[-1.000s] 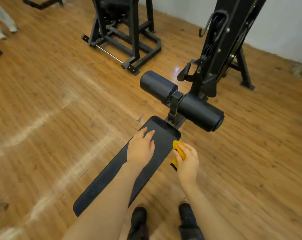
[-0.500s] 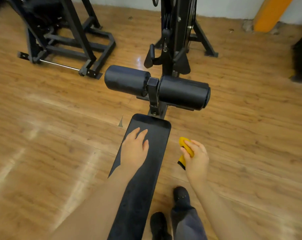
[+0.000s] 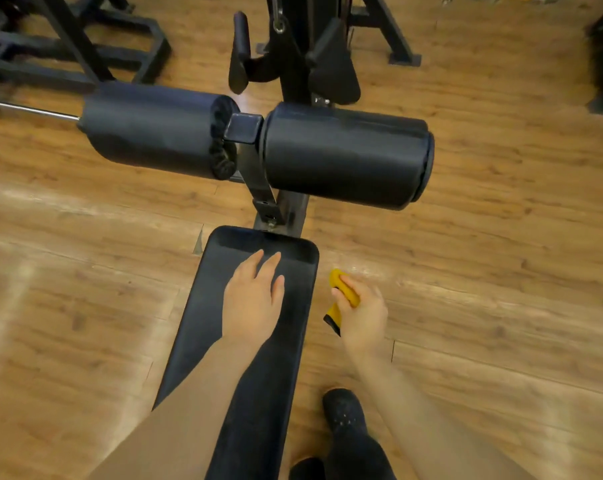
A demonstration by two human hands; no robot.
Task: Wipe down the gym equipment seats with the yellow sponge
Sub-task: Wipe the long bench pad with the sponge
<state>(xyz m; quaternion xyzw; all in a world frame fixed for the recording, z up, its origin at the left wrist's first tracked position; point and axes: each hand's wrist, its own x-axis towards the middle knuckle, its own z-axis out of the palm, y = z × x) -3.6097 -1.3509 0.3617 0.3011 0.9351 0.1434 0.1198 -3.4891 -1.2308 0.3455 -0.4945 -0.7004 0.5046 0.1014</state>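
A long black padded bench seat (image 3: 293,341) runs from the bottom of the head view up to the middle. My left hand (image 3: 253,301) lies flat on its far end, fingers spread, holding nothing. My right hand (image 3: 362,315) hovers over the floor just right of the seat edge, closed on the yellow sponge (image 3: 341,289), whose dark scouring side shows below the fingers. The sponge is off the seat, not touching it. Beyond the seat sit two black roller pads, the left pad (image 3: 154,129) and the right pad (image 3: 345,154), on a metal post.
A black machine upright with hanging handles (image 3: 293,46) stands behind the rollers. Another black steel frame (image 3: 68,39) is at the upper left, with a chrome bar (image 3: 26,110) beside it. My dark shoe (image 3: 345,414) rests on the wooden floor (image 3: 500,271) right of the bench.
The camera has moved closer and swung around, so the bench now runs straight up the view. My left hand stays flat on the seat; my right hand keeps the sponge beside the seat edge.
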